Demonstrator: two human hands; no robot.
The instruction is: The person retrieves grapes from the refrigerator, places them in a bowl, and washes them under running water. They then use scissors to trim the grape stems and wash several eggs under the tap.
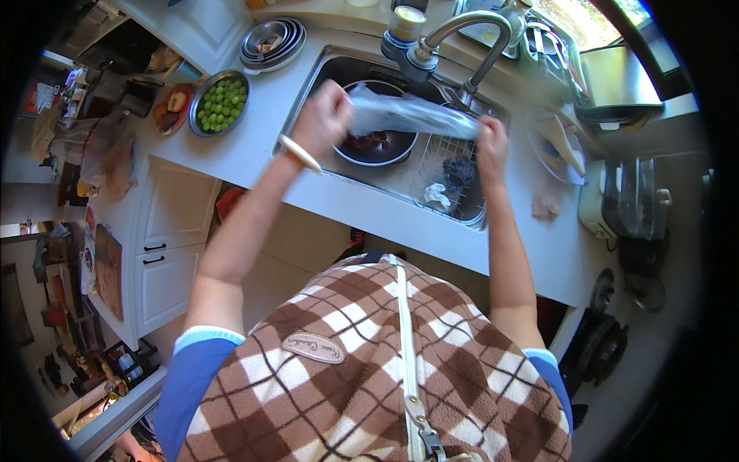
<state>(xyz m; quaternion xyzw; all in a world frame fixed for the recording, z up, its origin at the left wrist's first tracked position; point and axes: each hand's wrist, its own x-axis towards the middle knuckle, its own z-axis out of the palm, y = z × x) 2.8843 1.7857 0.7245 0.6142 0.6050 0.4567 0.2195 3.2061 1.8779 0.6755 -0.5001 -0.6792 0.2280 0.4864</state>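
Note:
A clear plastic bag is stretched across the sink, blurred by motion. My left hand grips its left end, and a pale bangle circles that wrist. At the other end, my right hand is closed on the bag. Beneath the bag sits a dark round pan or basin with a light rim; some reddish-brown matter lies inside it, partly hidden. To its right a wire rack holds a dark scouring pad and a crumpled white scrap.
A curved metal faucet rises behind the sink. On the left counter stand a metal bowl of green grapes, a red plate with food and nested metal bowls. A clear-lidded appliance and a pale dish occupy the right side.

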